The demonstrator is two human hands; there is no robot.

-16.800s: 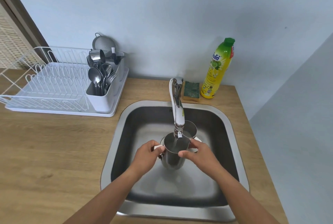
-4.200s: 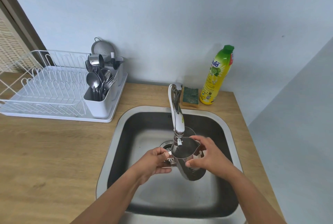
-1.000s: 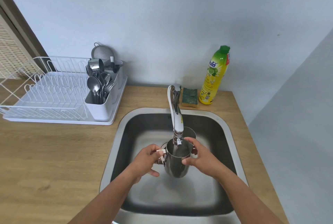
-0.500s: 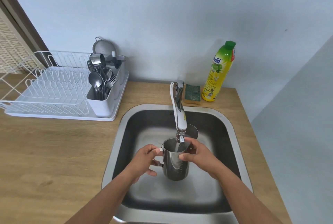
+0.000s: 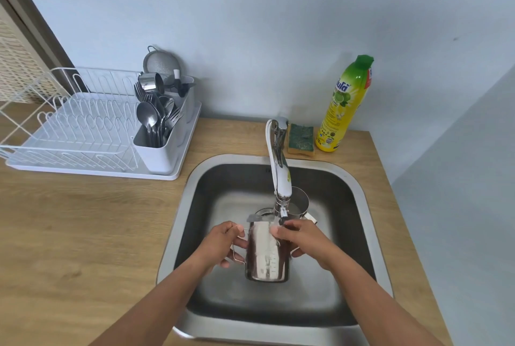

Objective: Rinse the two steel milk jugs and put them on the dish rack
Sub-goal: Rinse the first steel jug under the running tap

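White wire dish rack (image 5: 69,123) sits far left on the wooden counter (image 5: 83,220). At its right end there's a white cutlery caddy (image 5: 161,150) stuffed with spoons and forks, and a round mesh strainer (image 5: 161,61) leans on the wall behind it. Right of that, well apart from the rack, is the steel sink (image 5: 178,223) set into the counter. Over the basin the left hand (image 5: 223,242) has its fingers curled round the handle of a steel milk jug (image 5: 266,253), thumb up top. The jug hangs above the sink floor, right under the tip of the faucet (image 5: 280,173). It's shiny, with measuring marks on the wall facing the camera, and the rim is blurry so I can't tell if water is going in. The faucet arcs from the back rim out over the middle and blocks part of what's behind it. The right hand (image 5: 303,237) wraps the jug's upper right side, thumb pressed near the rim. The second jug (image 5: 301,201) stands in the basin just behind, mouth up, half hidden by the faucet head and that hand. On the counter by the faucet base are a green-topped sponge (image 5: 301,136) and, just beside it, a yellow dish soap bottle (image 5: 345,103) with a green cap, upright by the wall.
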